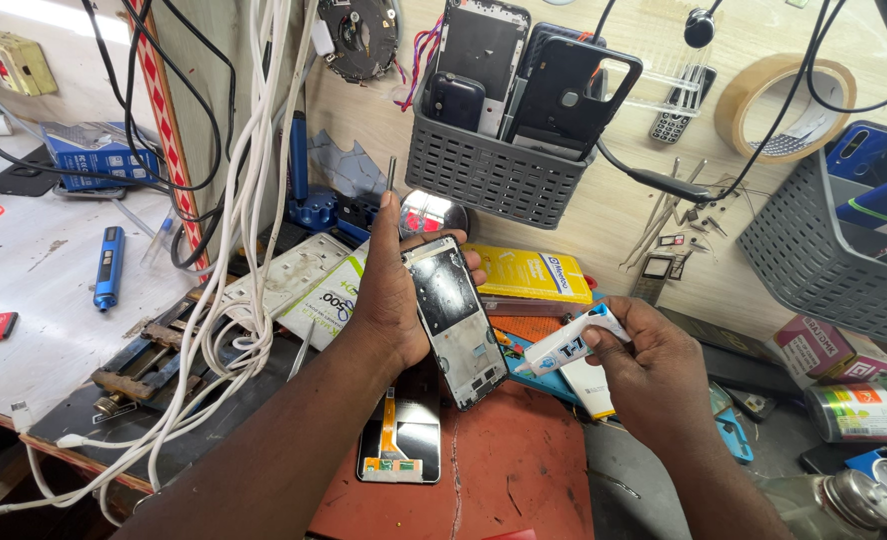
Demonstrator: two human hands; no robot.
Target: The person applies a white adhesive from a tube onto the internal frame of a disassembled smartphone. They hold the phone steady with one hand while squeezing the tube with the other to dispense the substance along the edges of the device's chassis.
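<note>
L hand (389, 300) grips phone frame (454, 320) upright, fingers wrapped on edges | R hand (654, 370) pinches glue tube (569, 345), nozzle just beside frame's rim | tip: steady frame, thin bead | loose screen (399, 440) lies below L wrist on bench (524, 470).

Glossy black phone frame with a scuffed metal inner plate (454, 315), smooth white plastic glue tube (569, 345), worn matt orange-red rubber work mat (514, 460), ribbed grey plastic wall basket (489, 165), shiny clear tape roll (786, 105), bare pale wooden backboard (614, 200).
</note>
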